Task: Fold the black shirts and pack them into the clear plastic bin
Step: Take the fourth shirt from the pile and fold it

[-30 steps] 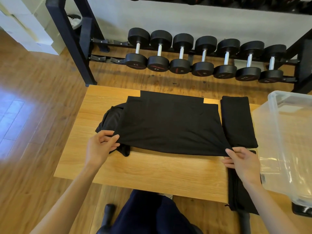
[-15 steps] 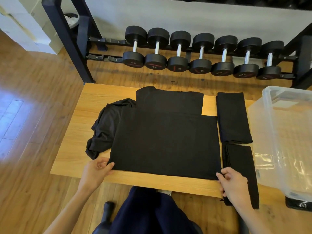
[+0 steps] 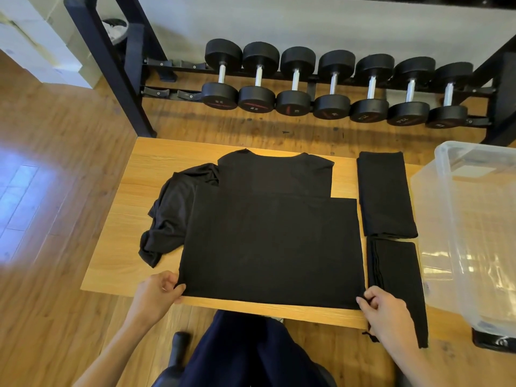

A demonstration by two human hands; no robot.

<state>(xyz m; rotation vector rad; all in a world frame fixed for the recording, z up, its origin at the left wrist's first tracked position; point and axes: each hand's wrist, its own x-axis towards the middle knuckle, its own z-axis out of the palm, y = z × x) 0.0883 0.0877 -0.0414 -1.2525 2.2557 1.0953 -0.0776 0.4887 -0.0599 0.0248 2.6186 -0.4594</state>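
Both hands pinched the near corners of a black shirt [image 3: 272,247] laid flat on the desk [image 3: 122,247]: the left hand [image 3: 156,296] at the near-left corner, the right hand [image 3: 386,314] at the near-right, fingers curled on the hem. Thin, limp and light, the fabric would likely sag and crease unless held at its corners. A crumpled shirt [image 3: 173,213] lay at its left, two folded shirts [image 3: 386,194] at its right, beside the clear plastic bin [image 3: 474,247].
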